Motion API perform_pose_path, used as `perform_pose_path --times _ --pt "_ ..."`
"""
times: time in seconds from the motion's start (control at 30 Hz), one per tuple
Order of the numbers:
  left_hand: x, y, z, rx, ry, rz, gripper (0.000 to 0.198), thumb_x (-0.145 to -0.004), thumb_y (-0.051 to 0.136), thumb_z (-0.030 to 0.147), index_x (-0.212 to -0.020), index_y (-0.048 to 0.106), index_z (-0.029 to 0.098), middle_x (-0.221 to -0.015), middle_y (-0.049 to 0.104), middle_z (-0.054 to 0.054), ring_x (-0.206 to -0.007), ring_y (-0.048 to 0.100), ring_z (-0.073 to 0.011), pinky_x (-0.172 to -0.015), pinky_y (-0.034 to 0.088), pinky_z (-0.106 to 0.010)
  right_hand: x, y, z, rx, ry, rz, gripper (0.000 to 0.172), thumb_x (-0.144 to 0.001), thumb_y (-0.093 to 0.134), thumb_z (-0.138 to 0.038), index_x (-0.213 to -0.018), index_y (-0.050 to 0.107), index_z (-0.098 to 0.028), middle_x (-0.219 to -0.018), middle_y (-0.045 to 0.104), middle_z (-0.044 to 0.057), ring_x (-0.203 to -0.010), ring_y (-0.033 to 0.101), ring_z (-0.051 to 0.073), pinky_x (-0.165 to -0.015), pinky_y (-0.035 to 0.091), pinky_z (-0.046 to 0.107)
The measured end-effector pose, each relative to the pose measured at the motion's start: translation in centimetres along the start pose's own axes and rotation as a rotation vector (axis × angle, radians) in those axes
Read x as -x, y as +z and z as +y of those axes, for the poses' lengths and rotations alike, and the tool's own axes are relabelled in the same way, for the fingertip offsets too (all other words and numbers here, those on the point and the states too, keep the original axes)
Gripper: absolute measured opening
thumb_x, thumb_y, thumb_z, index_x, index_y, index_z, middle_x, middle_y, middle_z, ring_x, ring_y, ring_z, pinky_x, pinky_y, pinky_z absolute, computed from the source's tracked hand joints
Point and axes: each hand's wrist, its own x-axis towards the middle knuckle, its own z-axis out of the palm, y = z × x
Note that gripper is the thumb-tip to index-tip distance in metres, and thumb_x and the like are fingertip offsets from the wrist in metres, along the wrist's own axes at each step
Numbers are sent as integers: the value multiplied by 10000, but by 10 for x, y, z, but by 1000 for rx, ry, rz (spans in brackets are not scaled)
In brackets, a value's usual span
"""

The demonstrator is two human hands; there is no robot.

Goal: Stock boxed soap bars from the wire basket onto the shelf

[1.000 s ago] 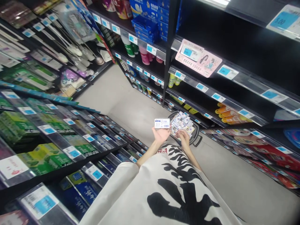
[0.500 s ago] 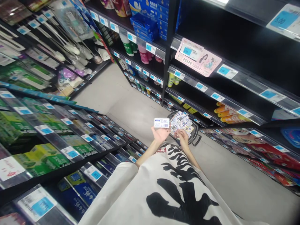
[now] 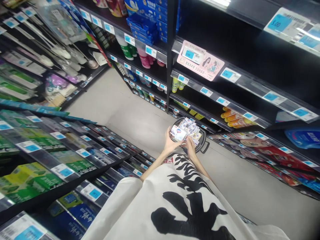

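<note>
Over the left side of the basket (image 3: 204, 135), the left hand (image 3: 171, 144) clasps 1 white box (image 3: 178, 133); many boxes (image 3: 193, 128) already lie inside, this 1 not. Whether the right hand (image 3: 190, 146) pinches it, I cannot tell.

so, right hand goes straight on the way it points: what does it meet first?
Likely the white rectangular box with blue print in the left hand; the right hand may be touching its corner. Beyond lie small white boxes in the black basket. Depth is unclear.
</note>
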Motion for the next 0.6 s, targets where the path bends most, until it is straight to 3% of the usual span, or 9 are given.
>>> perform_pose_path --times 0.13,0.3,0.6 --pt "4 1 3 -220 196 -6 1171 -527 988 305 -1568 452 262 -1481 478 -158 -1400 499 -374 -1136 481 -481 1 1 -2 44 -31 27 486 -834 720 -705 -1034 674 -264 -1006 721 52 -857 694 216 -642 610 311" --pt "4 2 3 -393 330 -31 1114 -588 964 338 -1571 447 244 -1399 476 -153 -1359 500 -371 -1183 445 -524 0 0 -3 27 -17 49 531 -796 757 -712 -1095 713 -276 -1076 745 70 -903 707 239 -668 624 345" --pt "6 4 2 -468 362 -10 1085 -592 951 357 -1556 464 252 -1380 422 -144 -1351 483 -377 -1194 440 -531 -2 -3 4 58 -7 52 484 -830 737 -690 -1050 729 -259 -1104 750 82 -992 722 257 -792 640 385"
